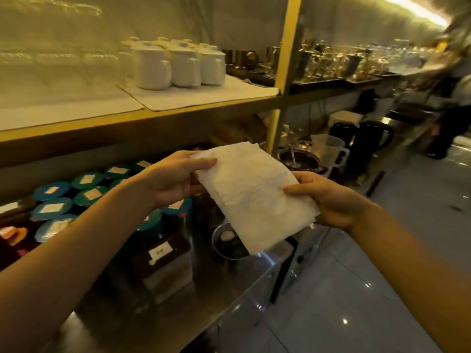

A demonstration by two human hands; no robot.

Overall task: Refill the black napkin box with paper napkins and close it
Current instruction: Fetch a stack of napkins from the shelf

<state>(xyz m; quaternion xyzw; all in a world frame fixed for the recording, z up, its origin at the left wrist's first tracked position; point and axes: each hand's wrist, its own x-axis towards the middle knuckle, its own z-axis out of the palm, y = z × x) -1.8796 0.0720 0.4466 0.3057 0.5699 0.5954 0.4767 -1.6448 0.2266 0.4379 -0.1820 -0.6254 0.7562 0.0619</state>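
I hold a white stack of paper napkins [252, 194] in the air in front of me, tilted, above the steel counter's edge. My left hand [173, 179] grips its upper left end, fingers on top. My right hand [331, 200] grips its lower right side, thumb on top. The black napkin box does not show in this view.
A steel counter [204, 296] runs below, carrying several teal-lidded jars [53, 207], a labelled container [163, 261] and a small metal bowl [226, 243]. White lidded mugs [178, 64] stand on the yellow shelf [142, 115] above. Black jugs [369, 141] sit further right. A person [456, 115] stands at the far right.
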